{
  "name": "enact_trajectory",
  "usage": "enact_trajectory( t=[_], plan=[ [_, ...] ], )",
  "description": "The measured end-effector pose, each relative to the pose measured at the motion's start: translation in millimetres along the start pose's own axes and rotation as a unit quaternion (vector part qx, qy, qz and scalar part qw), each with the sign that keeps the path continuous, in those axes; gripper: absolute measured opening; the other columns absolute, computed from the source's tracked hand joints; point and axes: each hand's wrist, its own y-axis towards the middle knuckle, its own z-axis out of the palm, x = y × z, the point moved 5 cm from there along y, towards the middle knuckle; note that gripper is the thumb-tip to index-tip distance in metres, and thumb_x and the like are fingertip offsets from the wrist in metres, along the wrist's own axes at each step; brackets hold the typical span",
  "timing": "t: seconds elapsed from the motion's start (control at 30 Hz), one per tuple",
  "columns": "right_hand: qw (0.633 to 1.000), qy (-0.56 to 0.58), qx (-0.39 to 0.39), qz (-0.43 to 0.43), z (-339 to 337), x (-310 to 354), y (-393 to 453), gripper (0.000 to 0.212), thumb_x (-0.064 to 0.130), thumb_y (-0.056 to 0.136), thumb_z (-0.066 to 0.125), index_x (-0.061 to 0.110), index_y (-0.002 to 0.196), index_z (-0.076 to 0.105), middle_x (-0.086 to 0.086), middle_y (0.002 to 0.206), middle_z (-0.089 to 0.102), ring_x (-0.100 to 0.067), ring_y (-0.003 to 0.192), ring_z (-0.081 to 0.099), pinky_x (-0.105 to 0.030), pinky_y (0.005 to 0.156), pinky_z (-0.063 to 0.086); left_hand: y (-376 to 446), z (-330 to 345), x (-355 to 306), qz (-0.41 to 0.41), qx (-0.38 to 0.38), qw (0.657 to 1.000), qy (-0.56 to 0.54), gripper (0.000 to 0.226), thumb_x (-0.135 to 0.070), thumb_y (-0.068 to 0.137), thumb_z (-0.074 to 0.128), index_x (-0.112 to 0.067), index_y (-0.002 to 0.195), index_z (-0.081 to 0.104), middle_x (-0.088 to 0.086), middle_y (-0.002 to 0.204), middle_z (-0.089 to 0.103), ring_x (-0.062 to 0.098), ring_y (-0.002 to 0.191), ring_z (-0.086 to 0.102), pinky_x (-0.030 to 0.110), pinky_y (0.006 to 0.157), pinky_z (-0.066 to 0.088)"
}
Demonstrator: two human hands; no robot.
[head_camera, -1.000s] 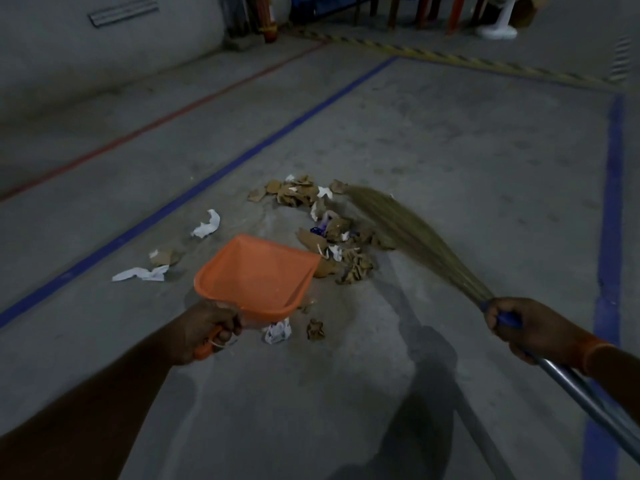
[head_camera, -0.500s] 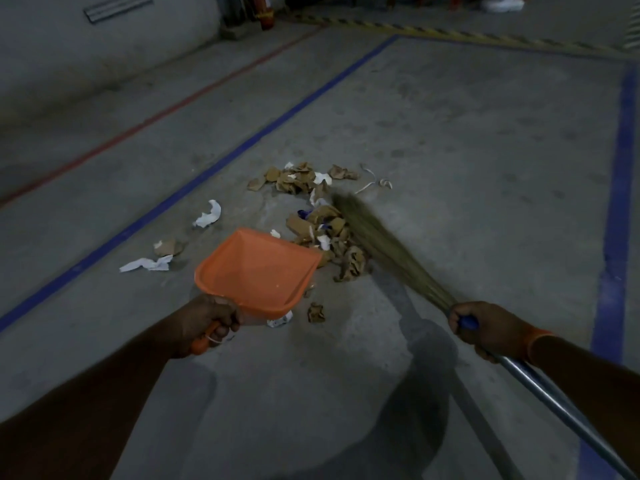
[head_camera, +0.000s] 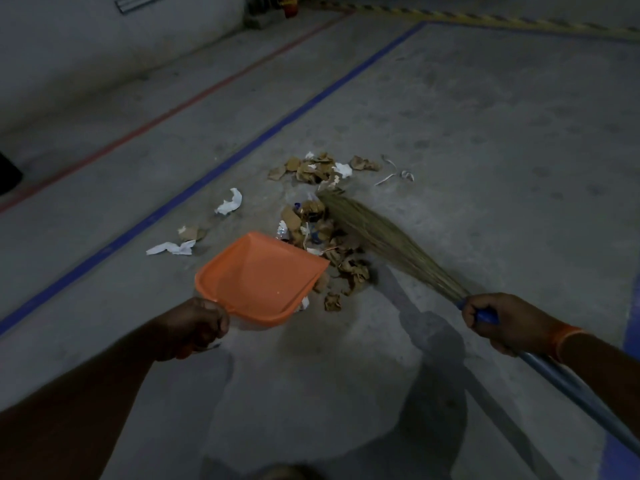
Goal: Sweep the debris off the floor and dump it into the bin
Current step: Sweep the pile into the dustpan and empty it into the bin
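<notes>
Not far along yet. Most debris [head_camera: 322,233] sits in a pile mid-frame on the floor [head_camera: 485,133], w/ a few white scraps [head_camera: 229,202] off to the left & more bits higher up. Left hand [head_camera: 194,327] grips the pan [head_camera: 259,275] handle; pan is empty (nothing in it yet). Right hand [head_camera: 502,323] is wrapped round the broom [head_camera: 381,233], bristles touching the pile. No bin in sight. Still to do: scoop & dump.

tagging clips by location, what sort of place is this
Probably an indoor car park or workshop floor: bare concrete floor, a painted blue line and a yellow-black hazard strip.
</notes>
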Motion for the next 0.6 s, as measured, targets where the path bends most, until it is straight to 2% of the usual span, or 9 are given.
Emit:
enact_trajectory(
  t=[0.1,0.23,0.33,0.43,0.5,0.6],
  plan=[
    [1.0,-0.01,-0.006,-0.001,0,1,7,0.023,-0.005,0.089,0.054,0.014,0.079,0.06,-0.011,0.066,0.053,-0.024,0.043,0.05,-0.035,0.046,0.046,-9,-12,9,0.001,0.001,1.0,-0.008,0.016,-0.01,0.065,0.059,0.004,0.07,0.063,0.008,0.056,0.04,0.011,0.043,0.03,0.019,0.047,0.021],
    [1.0,-0.021,-0.007,0.006,7,2,12,0.024,-0.004,0.089,0.055,0.017,0.078,0.061,-0.017,0.068,0.056,-0.024,0.043,0.051,-0.035,0.046,0.047,-17,-22,18,-0.01,0.006,0.999,0.032,0.03,-0.027,0.063,0.068,0.001,0.072,0.064,0.009,0.056,0.04,0.011,0.045,0.03,0.027,0.052,0.017],
    [1.0,-0.007,-0.009,0.013,11,2,10,0.023,-0.004,0.09,0.055,0.015,0.079,0.06,-0.013,0.068,0.054,-0.024,0.044,0.05,-0.035,0.046,0.046,-22,-26,20,-0.04,-0.011,0.996,0.08,0.046,-0.036,0.053,0.07,0.0,0.079,0.063,0.009,0.055,0.047,0.014,0.042,0.036,0.023,0.05,0.027],
    [1.0,0.015,-0.02,0.005,11,5,5,0.021,-0.006,0.09,0.055,0.012,0.08,0.061,-0.018,0.068,0.052,-0.025,0.044,0.05,-0.036,0.047,0.045,-27,-27,18,-0.042,-0.021,0.996,0.073,0.034,-0.026,0.063,0.064,0.002,0.083,0.059,0.005,0.052,0.049,0.012,0.036,0.04,0.017,0.042,0.032],
    [0.999,0.033,-0.029,0.0,9,8,0,0.02,-0.006,0.09,0.055,0.011,0.08,0.061,-0.013,0.066,0.052,-0.025,0.045,0.05,-0.035,0.047,0.044,-28,-26,19,-0.042,-0.026,0.997,0.055,0.026,-0.022,0.071,0.061,0.002,0.082,0.058,0.004,0.049,0.048,0.01,0.034,0.04,0.015,0.036,0.032],
    [0.998,0.054,-0.039,-0.001,6,13,-7,0.023,-0.009,0.09,0.054,0.01,0.08,0.061,-0.009,0.064,0.051,-0.024,0.046,0.048,-0.032,0.047,0.042,-27,-26,24,-0.037,-0.04,0.998,0.024,0.019,-0.012,0.095,0.051,0.002,0.082,0.053,0.007,0.048,0.043,0.011,0.032,0.036,0.012,0.035,0.029]
  ],
)
